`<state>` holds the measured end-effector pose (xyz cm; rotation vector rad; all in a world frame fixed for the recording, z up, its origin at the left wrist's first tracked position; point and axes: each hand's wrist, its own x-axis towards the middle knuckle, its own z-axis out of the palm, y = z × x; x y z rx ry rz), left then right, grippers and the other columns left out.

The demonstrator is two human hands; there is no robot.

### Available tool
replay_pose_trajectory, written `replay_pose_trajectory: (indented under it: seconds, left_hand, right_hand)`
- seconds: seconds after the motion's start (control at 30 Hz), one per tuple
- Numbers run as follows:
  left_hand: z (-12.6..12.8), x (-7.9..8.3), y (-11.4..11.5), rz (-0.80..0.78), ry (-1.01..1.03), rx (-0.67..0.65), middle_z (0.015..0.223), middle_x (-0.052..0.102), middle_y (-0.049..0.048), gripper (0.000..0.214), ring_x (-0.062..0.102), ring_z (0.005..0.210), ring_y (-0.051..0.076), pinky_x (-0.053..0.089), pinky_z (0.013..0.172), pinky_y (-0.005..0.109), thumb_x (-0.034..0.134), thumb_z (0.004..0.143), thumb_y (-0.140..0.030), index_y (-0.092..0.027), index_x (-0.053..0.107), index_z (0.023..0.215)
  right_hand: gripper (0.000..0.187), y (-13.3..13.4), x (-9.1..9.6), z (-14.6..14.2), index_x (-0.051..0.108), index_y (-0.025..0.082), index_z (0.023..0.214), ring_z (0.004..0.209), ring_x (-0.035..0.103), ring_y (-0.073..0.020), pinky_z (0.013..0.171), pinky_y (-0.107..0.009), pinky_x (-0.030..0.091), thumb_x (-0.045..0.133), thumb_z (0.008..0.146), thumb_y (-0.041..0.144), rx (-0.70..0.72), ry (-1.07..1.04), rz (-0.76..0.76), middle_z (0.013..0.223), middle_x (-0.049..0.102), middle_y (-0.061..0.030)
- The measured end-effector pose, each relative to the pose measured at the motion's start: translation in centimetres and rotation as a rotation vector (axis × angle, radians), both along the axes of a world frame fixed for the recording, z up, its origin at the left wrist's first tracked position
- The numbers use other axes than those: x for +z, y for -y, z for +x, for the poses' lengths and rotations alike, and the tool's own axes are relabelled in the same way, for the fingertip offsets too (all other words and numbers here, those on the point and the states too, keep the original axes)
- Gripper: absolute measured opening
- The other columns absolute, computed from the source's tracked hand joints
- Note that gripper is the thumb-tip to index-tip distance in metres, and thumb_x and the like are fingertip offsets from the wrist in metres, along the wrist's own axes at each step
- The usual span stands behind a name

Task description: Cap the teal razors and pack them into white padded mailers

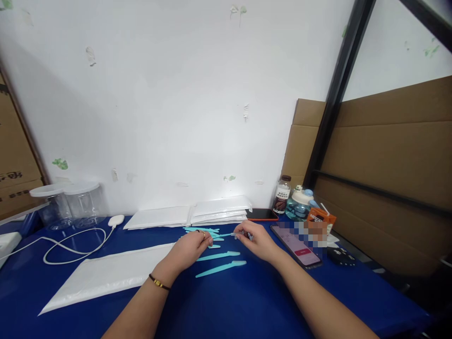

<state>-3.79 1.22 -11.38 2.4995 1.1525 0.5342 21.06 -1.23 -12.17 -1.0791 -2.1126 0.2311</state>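
Note:
Several slim turquoise razor-like sticks (221, 267) lie on the blue table (226, 301), some in a small heap (203, 230) further back. My left hand (190, 247) rests curled over that heap, fingers closed on one stick. My right hand (256, 240) pinches the pale tip end of a stick (235, 234) between thumb and fingers. The two hands sit a short way apart above two loose sticks.
A long white padded bag (106, 275) lies at the left, stacks of white bags (190, 215) by the wall. Clear jars (70, 202), a white cable (70, 245), two phones (296, 245), a bottle (281, 195) and cardboard (388, 179) surround the area.

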Motion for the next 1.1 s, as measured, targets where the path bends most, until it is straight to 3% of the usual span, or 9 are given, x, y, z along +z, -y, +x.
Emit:
replay_pose_trajectory:
  seconds: [0.13,0.37,0.63,0.77,0.87,0.97,1.1]
  left_hand:
    - [0.2,0.1,0.2,0.016,-0.045,-0.011,0.081,0.063,0.0021,0.042,0.055,0.075,0.015,0.037,0.066,0.023,0.028,0.091,-0.044,-0.020,0.059,0.078]
    - [-0.2,0.3,-0.2,-0.017,-0.027,0.003,0.086,0.064,0.0017,0.039,0.056,0.079,0.016,0.038,0.069,0.023,0.030,0.091,-0.042,-0.021,0.061,0.081]
    - [0.7,0.2,0.8,-0.010,-0.023,-0.060,0.080,0.063,0.0012,0.040,0.054,0.074,0.015,0.037,0.068,0.022,0.029,0.092,-0.042,-0.020,0.059,0.077]
    - [1.0,0.1,0.7,-0.003,-0.064,-0.086,0.081,0.063,0.0018,0.039,0.055,0.078,0.015,0.038,0.070,0.023,0.030,0.092,-0.041,-0.020,0.061,0.080]
    - [0.1,-0.3,-0.4,0.099,-0.093,-0.002,0.091,0.063,0.0030,0.029,0.055,0.088,0.017,0.039,0.077,0.025,0.037,0.089,-0.035,-0.022,0.063,0.089]
    - [-1.1,-0.9,-1.7,0.154,-0.179,0.118,0.100,0.062,0.0035,0.018,0.055,0.094,0.019,0.039,0.081,0.028,0.050,0.082,-0.028,-0.024,0.063,0.094]
    - [-1.7,-1.4,-2.5,0.146,-0.272,0.134,0.096,0.064,0.0013,0.014,0.056,0.094,0.019,0.038,0.078,0.028,0.056,0.078,-0.026,-0.026,0.064,0.089]
  right_hand:
    - [0.017,0.1,0.0,-0.4,0.062,0.020,0.088,0.069,0.054,-0.0139,0.062,-0.024,0.042,0.048,0.088,0.031,0.037,0.007,-0.015,0.079,0.061,-0.0037]
    - [0.016,0.0,0.1,0.3,0.061,0.019,0.087,0.068,0.053,-0.0139,0.061,-0.024,0.041,0.049,0.087,0.030,-0.022,-0.027,0.033,0.078,0.061,-0.0037]
    - [0.015,0.3,-0.2,-1.1,0.064,0.019,0.086,0.067,0.054,-0.0129,0.059,-0.023,0.041,0.052,0.085,0.027,0.049,-0.017,-0.018,0.077,0.062,-0.0031]
    - [0.015,0.5,-0.2,-1.1,0.067,0.019,0.084,0.066,0.055,-0.0127,0.059,-0.022,0.041,0.056,0.082,0.029,0.076,0.007,-0.136,0.075,0.064,-0.0027]
    - [0.017,0.4,0.0,-0.2,0.069,0.018,0.084,0.062,0.056,-0.0130,0.057,-0.022,0.042,0.059,0.078,0.030,0.088,0.048,-0.302,0.074,0.066,-0.0024]
    - [0.019,0.0,0.6,1.4,0.070,0.018,0.087,0.068,0.059,-0.0150,0.061,-0.023,0.044,0.057,0.078,0.028,0.012,0.045,-0.311,0.081,0.069,-0.0036]
    - [0.019,-0.7,1.4,4.2,0.069,0.019,0.083,0.072,0.060,-0.0152,0.063,-0.023,0.042,0.052,0.077,0.022,-0.229,0.130,-0.253,0.084,0.069,-0.0031]
